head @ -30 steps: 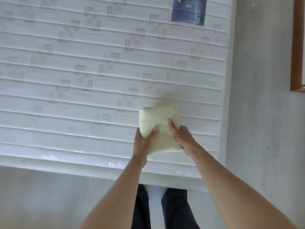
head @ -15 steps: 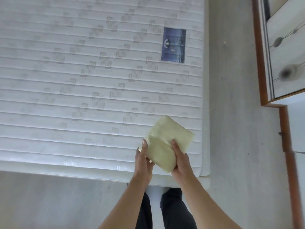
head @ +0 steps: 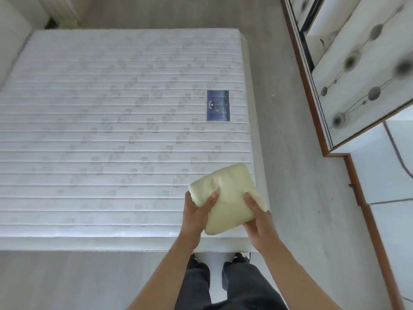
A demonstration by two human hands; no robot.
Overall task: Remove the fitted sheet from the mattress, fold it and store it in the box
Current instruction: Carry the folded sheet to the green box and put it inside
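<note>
- The folded sheet (head: 228, 199) is sitting in both hands, low and right of the middle of the frame, over the bed's (head: 111, 130) near right corner.
- The left hand (head: 196, 211) and right hand (head: 257, 217) are each curling fingers around a side, thumbs pressing on top.
- The soft bundle could be popping open if the fingers are loosening.
- No box is showing, so carrying it far could be making it slip.

A dark blue label (head: 218, 105) sat right of centre. A wood-framed mirrored cabinet (head: 357, 74) filled the upper right, above pale plank flooring (head: 297, 186).
</note>
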